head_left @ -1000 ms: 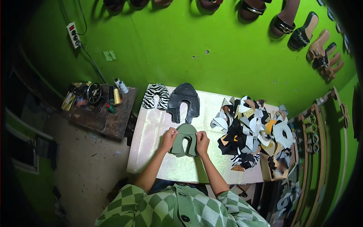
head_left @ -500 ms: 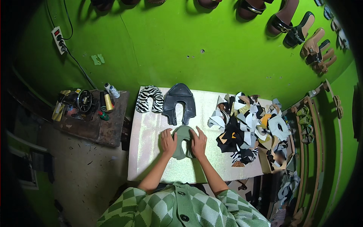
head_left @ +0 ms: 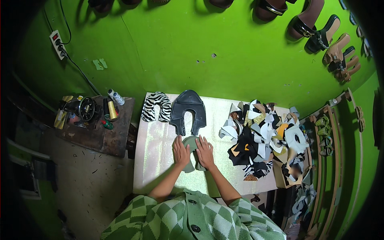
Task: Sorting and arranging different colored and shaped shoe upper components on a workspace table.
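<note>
A stack of olive-green horseshoe-shaped shoe upper pieces (head_left: pixel 190 143) lies on the pale table, its curved end pointing away from me. Flat on its left side rests my left hand (head_left: pixel 182 153), fingers stretched forward. On the right side of the same stack presses my right hand (head_left: pixel 205 153), its fingers also extended and slightly apart. Both palms hide parts of the green pieces. Just beyond my fingertips are black horseshoe-shaped upper pieces (head_left: pixel 189 102). To their left sit similar zebra-print pieces (head_left: pixel 149 110).
A heap of fabric and leather scraps (head_left: pixel 262 138) covers the table's right side, beside a scrap-filled cardboard box (head_left: pixel 283 179). A sewing machine (head_left: pixel 86 109) and thread spools (head_left: pixel 112 109) occupy the dark table at left. Sandals (head_left: pixel 325 34) hang along the green wall.
My hands have moved from the outer edges of the green stack onto its top, fingers now lying flat. The whole view has shifted slightly.
</note>
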Demonstrator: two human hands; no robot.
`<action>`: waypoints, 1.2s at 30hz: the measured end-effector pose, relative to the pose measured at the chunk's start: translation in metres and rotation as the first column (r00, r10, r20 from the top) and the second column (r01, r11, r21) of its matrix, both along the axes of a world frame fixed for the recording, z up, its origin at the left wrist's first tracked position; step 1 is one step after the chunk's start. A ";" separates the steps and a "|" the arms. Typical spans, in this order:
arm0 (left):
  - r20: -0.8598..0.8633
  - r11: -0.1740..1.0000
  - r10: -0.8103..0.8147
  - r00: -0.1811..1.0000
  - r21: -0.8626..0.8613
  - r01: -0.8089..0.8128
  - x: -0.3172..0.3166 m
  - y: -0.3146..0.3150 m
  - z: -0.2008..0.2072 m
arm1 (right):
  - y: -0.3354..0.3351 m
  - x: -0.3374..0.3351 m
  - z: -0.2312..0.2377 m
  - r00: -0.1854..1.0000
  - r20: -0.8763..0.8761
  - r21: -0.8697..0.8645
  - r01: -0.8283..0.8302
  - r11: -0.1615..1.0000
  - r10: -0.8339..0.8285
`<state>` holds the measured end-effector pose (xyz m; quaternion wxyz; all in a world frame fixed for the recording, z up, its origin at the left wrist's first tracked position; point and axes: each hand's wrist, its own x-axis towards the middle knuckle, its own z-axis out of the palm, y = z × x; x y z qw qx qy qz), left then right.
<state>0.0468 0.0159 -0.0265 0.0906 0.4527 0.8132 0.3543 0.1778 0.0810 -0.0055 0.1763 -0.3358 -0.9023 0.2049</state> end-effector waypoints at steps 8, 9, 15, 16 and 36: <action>0.393 0.909 0.350 0.850 -0.361 -0.207 -0.018 -0.005 0.022 | 0.003 0.003 0.003 0.819 0.009 -0.530 0.491 0.692 -0.574; 0.425 0.870 0.374 0.825 -0.469 -0.153 -0.021 -0.003 0.018 | 0.003 0.003 -0.005 0.808 0.102 -0.482 0.550 0.682 -0.580; 0.374 0.763 0.257 0.891 -0.644 0.051 -0.024 0.004 0.009 | 0.013 -0.010 0.002 0.767 0.336 -0.558 0.629 0.541 -0.546; 0.343 0.777 0.253 0.905 -0.629 0.022 -0.023 0.007 0.008 | 0.017 -0.008 0.000 0.780 0.350 -0.591 0.614 0.523 -0.519; 0.183 0.864 0.289 0.940 -0.472 -0.174 0.004 0.020 0.010 | 0.012 -0.001 -0.009 0.770 0.229 -0.556 0.606 0.569 -0.596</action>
